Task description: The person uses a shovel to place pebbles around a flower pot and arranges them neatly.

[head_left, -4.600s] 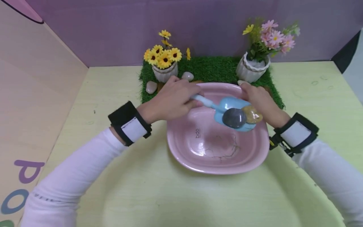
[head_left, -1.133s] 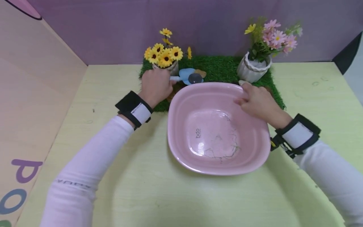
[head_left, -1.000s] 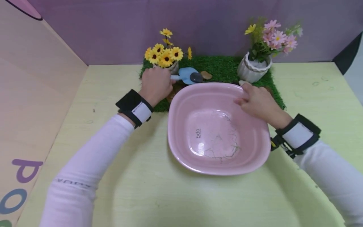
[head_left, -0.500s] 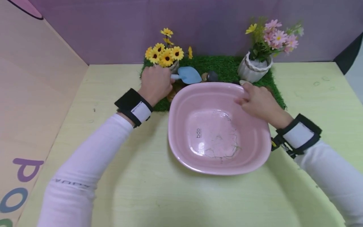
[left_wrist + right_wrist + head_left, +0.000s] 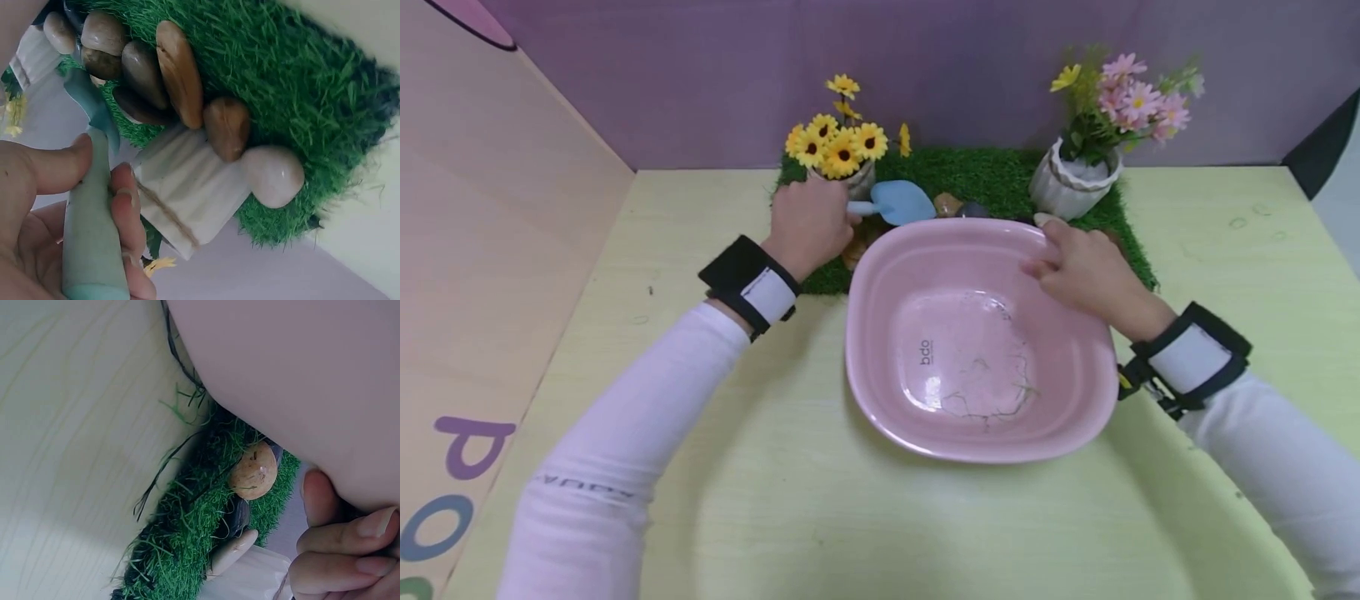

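Note:
My left hand (image 5: 810, 227) grips the pale handle of a light blue toy shovel (image 5: 902, 202) over the back left of the grass mat (image 5: 996, 179). Its blade bears nothing. Just right of the blade lie a brown stone (image 5: 947, 204) and a dark stone (image 5: 973, 211), the latter partly hidden by the basin. In the left wrist view, thumb and fingers wrap the shovel handle (image 5: 94, 231). My right hand (image 5: 1086, 275) holds the far right rim of a pink basin (image 5: 880, 358). The right wrist view shows curled fingers (image 5: 337, 540) at the basin's edge.
A pot of yellow flowers (image 5: 840, 150) stands behind my left hand, and a pot of pink flowers (image 5: 1067, 183) at the back right. Several stones, including a white one (image 5: 273, 176), lie near the left pot. Grass bits (image 5: 992, 414) stick to the basin's bottom.
My left hand has carried the shovel from above the basin back left to the mat. Both stones have slid off its blade onto the mat. My right hand has kept hold of the rim.

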{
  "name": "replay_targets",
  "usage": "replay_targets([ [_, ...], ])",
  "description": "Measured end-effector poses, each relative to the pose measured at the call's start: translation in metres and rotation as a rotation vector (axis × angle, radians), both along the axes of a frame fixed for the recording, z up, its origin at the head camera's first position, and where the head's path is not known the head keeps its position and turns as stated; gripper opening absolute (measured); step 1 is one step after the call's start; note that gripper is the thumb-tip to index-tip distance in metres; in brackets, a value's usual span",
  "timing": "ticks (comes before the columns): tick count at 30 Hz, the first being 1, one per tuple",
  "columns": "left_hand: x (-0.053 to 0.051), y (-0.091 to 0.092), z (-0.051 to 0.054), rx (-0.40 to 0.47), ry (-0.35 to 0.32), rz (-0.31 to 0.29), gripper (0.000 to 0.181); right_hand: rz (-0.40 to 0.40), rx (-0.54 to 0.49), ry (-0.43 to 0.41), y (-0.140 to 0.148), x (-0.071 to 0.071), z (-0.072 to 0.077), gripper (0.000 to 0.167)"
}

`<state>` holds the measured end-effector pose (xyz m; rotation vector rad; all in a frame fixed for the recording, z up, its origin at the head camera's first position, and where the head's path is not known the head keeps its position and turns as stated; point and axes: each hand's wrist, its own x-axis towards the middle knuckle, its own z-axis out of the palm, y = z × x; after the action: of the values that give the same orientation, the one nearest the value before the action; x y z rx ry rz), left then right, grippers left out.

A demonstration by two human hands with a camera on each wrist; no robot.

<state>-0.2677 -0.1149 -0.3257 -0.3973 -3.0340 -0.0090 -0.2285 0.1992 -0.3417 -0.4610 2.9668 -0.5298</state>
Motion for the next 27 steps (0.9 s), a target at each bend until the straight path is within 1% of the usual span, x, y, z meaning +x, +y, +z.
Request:
replay_targets([
  [2, -0.001, 0.0, 0.0, 0.057, -0.05, 0.013, 0.041, 0.003, -0.001, 0.006, 0.0, 0.0, 0.0, 0.027],
  [4, 0.0, 0.0, 0.001, 0.11, -0.083, 0.019, 0.042, 0.007, -0.001, 0.012, 0.0, -0.001, 0.0, 0.027],
  [8, 0.002, 0.003, 0.003, 0.19, -0.106, 0.023, 0.042, 0.011, 0.001, 0.021, 0.0, -0.001, 0.0, 0.027],
  [10, 0.004, 0.006, 0.005, 0.212, -0.109, 0.034, 0.042, 0.012, -0.002, 0.021, 0.0, -0.001, 0.0, 0.027],
  [15, 0.009, 0.012, 0.01, 0.227, -0.112, 0.053, 0.046, 0.015, -0.005, 0.022, 0.0, -0.001, -0.001, 0.026],
  [18, 0.011, 0.015, 0.011, 0.239, -0.073, 0.039, 0.047, 0.013, 0.003, 0.019, 0.001, -0.001, -0.002, 0.026],
  [21, 0.012, 0.017, 0.013, 0.247, -0.009, 0.015, 0.045, 0.01, 0.001, 0.01, 0.001, -0.001, -0.002, 0.025],
  [23, 0.012, 0.018, 0.014, 0.242, 0.045, -0.009, 0.044, 0.011, -0.001, 0.006, 0.001, -0.001, -0.002, 0.025],
  [25, 0.013, 0.019, 0.017, 0.236, 0.085, -0.021, 0.044, 0.011, -0.005, 0.001, 0.001, -0.001, -0.002, 0.024],
  [27, 0.013, 0.019, 0.02, 0.26, 0.092, -0.019, 0.043, 0.01, -0.004, -0.001, 0.001, -0.001, -0.001, 0.024],
])
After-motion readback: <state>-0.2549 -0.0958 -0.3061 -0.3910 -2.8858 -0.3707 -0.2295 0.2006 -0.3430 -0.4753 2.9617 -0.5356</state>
